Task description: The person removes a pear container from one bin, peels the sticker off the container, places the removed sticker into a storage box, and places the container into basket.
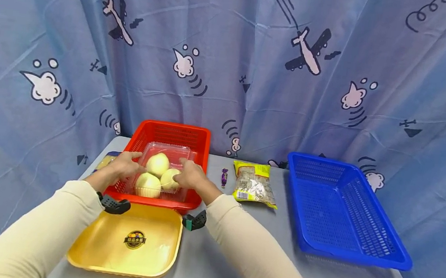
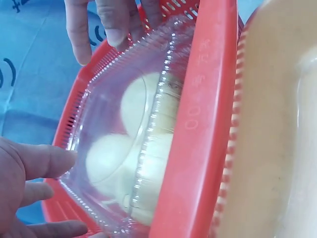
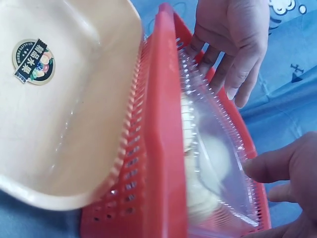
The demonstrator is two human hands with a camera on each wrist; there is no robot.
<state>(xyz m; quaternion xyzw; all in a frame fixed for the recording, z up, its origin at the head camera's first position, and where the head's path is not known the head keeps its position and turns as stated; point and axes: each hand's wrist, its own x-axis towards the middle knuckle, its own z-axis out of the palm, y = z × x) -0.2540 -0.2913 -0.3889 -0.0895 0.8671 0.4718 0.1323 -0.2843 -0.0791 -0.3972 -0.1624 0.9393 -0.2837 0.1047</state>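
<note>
A clear plastic box point(image 2: 106, 119) sits inside a red basket point(image 1: 199, 143), with three pale, round pieces of produce point(image 1: 157, 164) showing through it. My left hand point(image 1: 124, 166) is at the box's left side, fingers spread and fairly straight, the thumb right at its edge in the left wrist view. On the opposite side, my right hand point(image 1: 192, 175) has its thumb at the box's edge too, with its other fingers extended down along the basket wall. Neither hand's fingers curl round the box. The lower fingertips are partly hidden by the basket.
A yellow tray point(image 1: 112, 241) with a round label lies in front of the red basket. To the right are a purple-wrapped candy point(image 1: 224, 177), a yellow-and-clear bag point(image 1: 254, 186) and a large blue basket point(image 1: 315, 239). A patterned curtain point(image 1: 225, 43) hangs behind the grey table point(image 1: 213, 257).
</note>
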